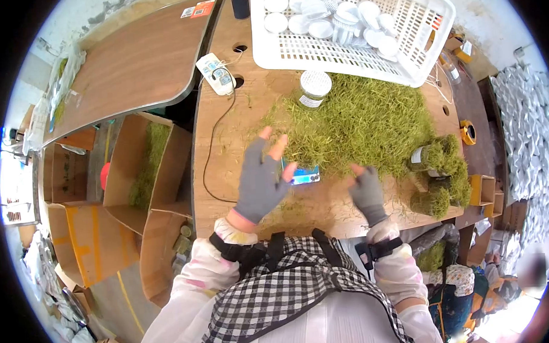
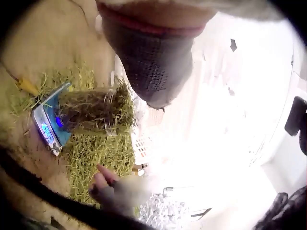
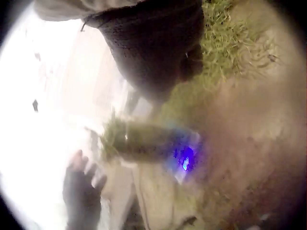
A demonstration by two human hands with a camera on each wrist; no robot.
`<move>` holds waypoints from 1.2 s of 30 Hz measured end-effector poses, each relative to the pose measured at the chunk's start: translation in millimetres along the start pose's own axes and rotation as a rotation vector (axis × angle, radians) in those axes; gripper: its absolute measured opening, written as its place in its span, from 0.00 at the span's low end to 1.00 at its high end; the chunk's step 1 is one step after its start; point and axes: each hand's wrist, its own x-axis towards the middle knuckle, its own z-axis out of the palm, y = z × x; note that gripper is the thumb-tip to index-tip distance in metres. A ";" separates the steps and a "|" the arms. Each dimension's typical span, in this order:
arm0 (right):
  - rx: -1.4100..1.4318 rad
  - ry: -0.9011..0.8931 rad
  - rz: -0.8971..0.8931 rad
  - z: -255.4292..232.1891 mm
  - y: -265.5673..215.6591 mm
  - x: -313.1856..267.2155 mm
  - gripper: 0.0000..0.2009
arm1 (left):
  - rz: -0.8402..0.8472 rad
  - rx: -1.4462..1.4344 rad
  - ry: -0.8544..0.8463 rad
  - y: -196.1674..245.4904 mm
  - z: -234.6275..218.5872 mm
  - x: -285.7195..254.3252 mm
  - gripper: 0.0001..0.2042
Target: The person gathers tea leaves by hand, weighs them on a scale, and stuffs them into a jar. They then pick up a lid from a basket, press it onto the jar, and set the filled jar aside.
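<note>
Both hands wear grey gloves with bare fingertips. My left hand (image 1: 260, 181) is held with fingers spread at the left side of a small blue digital scale (image 1: 305, 176) with a lit display. On that scale a clear jar (image 2: 88, 112) stands upright, packed with dry green-brown grass that sticks out of its mouth, as the left wrist view shows. To the right of the scale is my right hand (image 1: 367, 195), apart from the jar, fingers loosely bent with nothing visible in them. A large heap of loose grass (image 1: 369, 117) lies just beyond the scale.
A white plastic basket (image 1: 319, 65) of round lids stands at the back, with a lidded jar (image 1: 316, 88) before it. Several grass-stuffed jars (image 1: 430, 202) are at the right. A power strip (image 1: 216, 74) trails a cable on the left; cardboard boxes (image 1: 101, 238) stand beside the table.
</note>
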 end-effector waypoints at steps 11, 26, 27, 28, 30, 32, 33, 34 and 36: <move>-0.222 -0.425 -0.170 64.9 -21.2 -9.4 0.26 | -0.301 -0.036 -0.067 -34.6 -27.7 -56.2 0.26; 0.160 -0.021 -0.016 2.2 -10.5 -4.1 0.34 | -0.115 -0.033 -0.130 -27.2 11.1 -40.9 0.30; 0.161 -0.018 -0.016 2.2 -19.0 -1.5 0.34 | -0.112 -0.033 -0.130 -25.7 14.1 -39.0 0.30; 0.234 0.025 -0.043 2.4 -27.1 0.8 0.35 | -0.116 -0.019 -0.120 -24.5 17.3 -37.6 0.30; 0.305 0.071 -0.070 1.8 -42.5 4.5 0.36 | -0.118 -0.007 -0.110 -21.7 22.0 -34.0 0.30; 0.315 0.133 -0.144 0.3 -56.7 6.9 0.38 | -0.123 -0.017 -0.080 -18.6 25.5 -31.1 0.29; 0.314 0.133 -0.144 -0.1 -63.5 8.9 0.38 | -0.122 -0.018 -0.079 -17.2 26.8 -29.7 0.29; 0.251 0.192 -0.234 -0.3 -70.3 11.0 0.37 | -0.127 -0.029 -0.082 -16.0 27.4 -28.6 0.28; 0.185 0.249 -0.326 3.0 -81.8 11.8 0.36 | -0.133 -0.039 -0.082 -12.9 28.7 -24.9 0.27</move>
